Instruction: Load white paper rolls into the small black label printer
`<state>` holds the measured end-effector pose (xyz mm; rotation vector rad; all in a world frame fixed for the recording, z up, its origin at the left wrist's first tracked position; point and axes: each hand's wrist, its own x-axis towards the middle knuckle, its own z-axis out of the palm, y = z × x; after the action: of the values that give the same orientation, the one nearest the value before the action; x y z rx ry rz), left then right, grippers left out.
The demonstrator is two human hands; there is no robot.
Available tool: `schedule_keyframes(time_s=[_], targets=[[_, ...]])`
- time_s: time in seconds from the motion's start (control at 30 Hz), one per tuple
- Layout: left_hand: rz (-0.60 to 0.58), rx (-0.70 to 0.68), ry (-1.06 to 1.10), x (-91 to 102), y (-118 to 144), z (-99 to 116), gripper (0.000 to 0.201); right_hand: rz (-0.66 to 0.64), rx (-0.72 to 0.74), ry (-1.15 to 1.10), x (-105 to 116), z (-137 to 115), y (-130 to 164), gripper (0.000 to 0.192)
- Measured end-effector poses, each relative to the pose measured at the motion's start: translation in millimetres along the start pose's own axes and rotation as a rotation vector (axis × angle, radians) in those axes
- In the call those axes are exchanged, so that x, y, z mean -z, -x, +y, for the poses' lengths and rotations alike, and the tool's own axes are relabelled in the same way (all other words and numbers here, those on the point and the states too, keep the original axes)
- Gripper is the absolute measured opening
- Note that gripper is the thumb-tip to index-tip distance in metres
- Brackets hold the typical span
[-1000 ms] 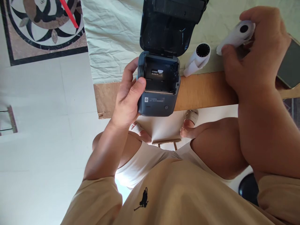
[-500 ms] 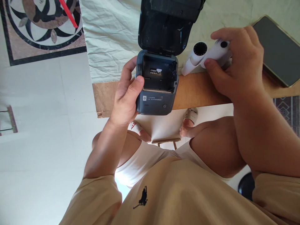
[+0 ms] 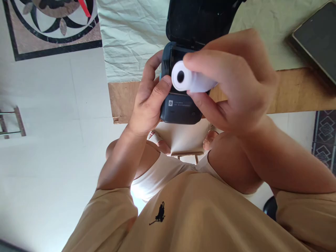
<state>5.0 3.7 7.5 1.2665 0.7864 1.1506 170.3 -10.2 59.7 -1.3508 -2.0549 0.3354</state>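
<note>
The step in hand looked like loading paper into a small label printer (image 3: 181, 112). The left hand (image 3: 148, 101) was closed around the printer's left side, thumb laid across its front edge, holding it just off the near edge of the wooden table (image 3: 288, 91). The right hand (image 3: 233, 80) pinched a white paper roll (image 3: 187, 77) between thumb and fingertips, the roll lying crosswise directly over the printer's open bay, its dark hollow core facing nine o'clock. The hinged lid (image 3: 194, 21) stood open toward twelve o'clock.

By my reading, the next move would call for lowering the roll squarely into the bay, axis level with the cradle, before the lid could close.

The printer was matte slate-grey plastic with rounded corners and a small printed label on its front. The roll was a smooth, tight cylinder. A creased pale cloth (image 3: 131, 35) covered the table, and a dark, glossy, flat phone (image 3: 315, 38) lay at two o'clock.
</note>
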Motion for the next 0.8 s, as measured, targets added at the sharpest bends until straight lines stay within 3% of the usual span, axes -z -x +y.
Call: schedule_keyframes(time_s=[0.1,0.3,0.4,0.53,0.6,0.73,0.8], targets=[[-0.045,-0.004,-0.062,2.7,2,-1,0.041,0.121,0.222,0.188,-8,4,-2,0.036],[-0.061,-0.019,0.106,6.0,1,-6,0.042,0.029,0.138,0.188,-10,11,-7,0.010],[-0.044,0.003,0.152,3.6,1,-4,0.039,0.071,0.172,0.182,-9,8,-5,0.003],[0.017,0.045,0.183,-0.4,4,3,0.041,0.224,0.385,0.128,-8,7,-1,0.009],[0.021,0.047,0.204,0.3,5,3,0.047,0.234,0.484,0.091,-9,7,1,0.012],[-0.094,-0.026,0.165,9.0,1,-8,0.054,0.106,0.548,0.109,-12,11,3,0.012],[-0.172,-0.084,0.115,13.7,-2,-17,0.066,0.107,0.537,0.092,-10,14,2,0.016]])
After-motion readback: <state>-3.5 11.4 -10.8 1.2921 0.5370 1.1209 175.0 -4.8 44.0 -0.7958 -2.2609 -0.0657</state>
